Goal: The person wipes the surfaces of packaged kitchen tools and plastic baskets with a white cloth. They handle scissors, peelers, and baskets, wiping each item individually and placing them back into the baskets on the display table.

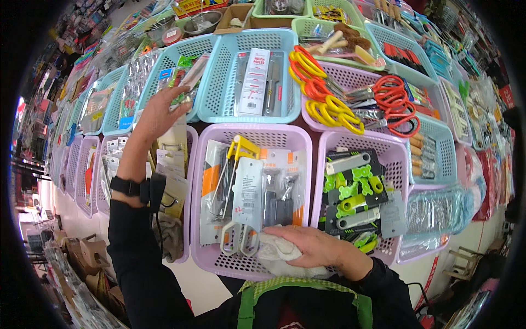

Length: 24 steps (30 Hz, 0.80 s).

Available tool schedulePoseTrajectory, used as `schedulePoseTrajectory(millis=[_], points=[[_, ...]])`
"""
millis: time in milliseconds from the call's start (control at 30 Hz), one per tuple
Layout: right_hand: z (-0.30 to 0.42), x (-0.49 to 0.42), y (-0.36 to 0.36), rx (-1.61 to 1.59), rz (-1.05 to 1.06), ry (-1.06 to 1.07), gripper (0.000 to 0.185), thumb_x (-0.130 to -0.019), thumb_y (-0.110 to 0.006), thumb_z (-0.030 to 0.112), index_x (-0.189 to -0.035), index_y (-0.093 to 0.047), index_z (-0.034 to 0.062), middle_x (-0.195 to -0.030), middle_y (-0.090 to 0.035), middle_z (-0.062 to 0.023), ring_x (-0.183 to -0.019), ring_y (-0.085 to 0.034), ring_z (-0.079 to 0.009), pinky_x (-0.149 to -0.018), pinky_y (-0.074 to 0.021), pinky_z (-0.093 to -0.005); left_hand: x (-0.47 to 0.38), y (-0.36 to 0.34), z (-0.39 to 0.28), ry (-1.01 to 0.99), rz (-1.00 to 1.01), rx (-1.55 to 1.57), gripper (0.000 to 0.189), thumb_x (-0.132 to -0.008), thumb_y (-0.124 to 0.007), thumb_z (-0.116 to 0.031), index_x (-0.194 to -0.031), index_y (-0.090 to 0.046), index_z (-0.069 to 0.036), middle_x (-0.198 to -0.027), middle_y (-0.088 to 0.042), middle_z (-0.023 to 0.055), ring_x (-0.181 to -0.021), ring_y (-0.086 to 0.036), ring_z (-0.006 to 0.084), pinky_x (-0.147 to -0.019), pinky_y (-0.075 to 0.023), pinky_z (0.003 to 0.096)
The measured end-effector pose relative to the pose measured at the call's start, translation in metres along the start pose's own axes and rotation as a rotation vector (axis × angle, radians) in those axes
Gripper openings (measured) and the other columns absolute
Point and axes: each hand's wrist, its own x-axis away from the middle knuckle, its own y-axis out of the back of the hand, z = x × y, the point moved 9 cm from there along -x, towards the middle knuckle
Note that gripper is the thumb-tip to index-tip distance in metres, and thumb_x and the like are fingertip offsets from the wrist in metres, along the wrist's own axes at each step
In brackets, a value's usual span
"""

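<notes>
My left hand (162, 113) reaches over a blue plastic basket (207, 46) of small packaged goods. Its fingertips meet the lower end of a long clear-wrapped package (197, 72); whether they grip it is not plain. A whitish cloth (279, 251) is bunched in my right hand (314, 249), at the near rim of a pink plastic basket (306, 142). That basket holds a yellow-handled peeler or slicer (243, 148), scissors with white handles (240, 240) under a grey card, and boxed packs with orange corners (211, 181).
Right of it, another pink basket (398, 164) holds green-and-grey carded tools (357, 197). Beyond lie red-handled scissors (390, 96), yellow-handled scissors (333, 113) and a blue basket with a boxed melon peeler (254, 82). A grey cloth (169, 236) hangs beneath my left forearm.
</notes>
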Motion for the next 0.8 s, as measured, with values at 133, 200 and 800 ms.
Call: schedulePoseTrajectory(millis=[133,200,800], points=[[0.002,0.001,-0.001,0.028,-0.022,0.015,0.077,-0.077,-0.065,0.010,-0.146,-0.031,0.0072,-0.122,-0.055,-0.0243,-0.111,-0.055,-0.0407,-0.096,-0.0443,-0.0432,0.031,-0.021,-0.067,-0.079,0.175,-0.035,0.045,-0.086,-0.067,-0.026,-0.128,-0.056,-0.013,-0.118,-0.061,0.0128,-0.111,-0.058,0.0319,-0.102,-0.0394,0.0485],[0.005,0.002,-0.001,0.056,-0.049,0.042,0.077,-0.078,-0.065,0.010,-0.146,-0.031,0.0071,-0.121,-0.055,-0.0248,-0.110,-0.055,-0.0414,-0.095,-0.0446,-0.0438,0.049,-0.030,-0.091,-0.091,0.267,-0.138,0.044,-0.086,-0.067,-0.026,-0.127,-0.056,-0.014,-0.119,-0.061,0.0119,-0.112,-0.057,0.0309,-0.103,-0.0367,0.0528],[0.004,0.028,0.001,-0.064,-0.297,-0.126,0.095,-0.077,-0.075,0.019,-0.149,-0.016,0.0025,-0.115,-0.060,-0.0277,-0.107,-0.061,-0.0417,-0.092,-0.0481,-0.0414,0.200,-0.076,-0.276,0.159,0.175,0.543,0.045,-0.082,-0.066,-0.004,-0.126,-0.054,-0.004,-0.128,-0.052,0.0193,-0.110,-0.057,0.0393,-0.090,-0.0496,0.0404]])
